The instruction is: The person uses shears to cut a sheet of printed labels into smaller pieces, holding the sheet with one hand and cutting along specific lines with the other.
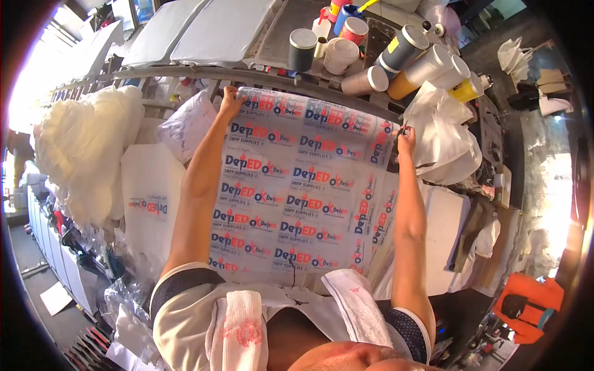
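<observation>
sheet (284, 185) with repeated red and dark blue print is lying before the person (281, 298) in the head view. the left hand (230, 101) is gripping its far left corner, the right hand (406, 142) its far right corner, both set wide apart. uneven pulling would likely be skewing or creasing it. a rail (266, 78) is crossing just beyond, where an edge could be snagging; lidded tubs (396, 52) are standing far right, a crumpled white bag (442, 133) is crowding the right hand, and bundled white fabric (86, 148) is lying left.
</observation>
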Tool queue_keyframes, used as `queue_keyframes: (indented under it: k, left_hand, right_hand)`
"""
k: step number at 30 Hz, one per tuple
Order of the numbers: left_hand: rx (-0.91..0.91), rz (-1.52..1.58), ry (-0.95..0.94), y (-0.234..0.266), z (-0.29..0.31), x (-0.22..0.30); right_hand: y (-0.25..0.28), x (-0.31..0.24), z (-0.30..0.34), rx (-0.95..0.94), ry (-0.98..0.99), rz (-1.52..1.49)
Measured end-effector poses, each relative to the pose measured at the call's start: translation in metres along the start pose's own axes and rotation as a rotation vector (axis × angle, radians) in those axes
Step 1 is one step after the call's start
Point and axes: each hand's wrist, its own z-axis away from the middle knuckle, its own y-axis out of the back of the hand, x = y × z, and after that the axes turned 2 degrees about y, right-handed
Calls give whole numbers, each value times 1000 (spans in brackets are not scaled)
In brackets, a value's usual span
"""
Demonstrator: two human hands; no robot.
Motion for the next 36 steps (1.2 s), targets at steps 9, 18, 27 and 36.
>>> queue_keyframes:
  k: [9,18,27,36]
  left_hand:
    - [126,-258,-149,-3,8,52]
    - [120,-417,108,115,348,91]
    - [-4,-363,295,185,586,-49]
    - [-95,-530,37,194,578,-41]
  right_hand:
    - [15,17,-34,197,164,237]
    - [133,57,221,-233,14,-3]
    - [211,127,439,-193,-313,-212]
    - [193,100,456,-174,-216,-188]
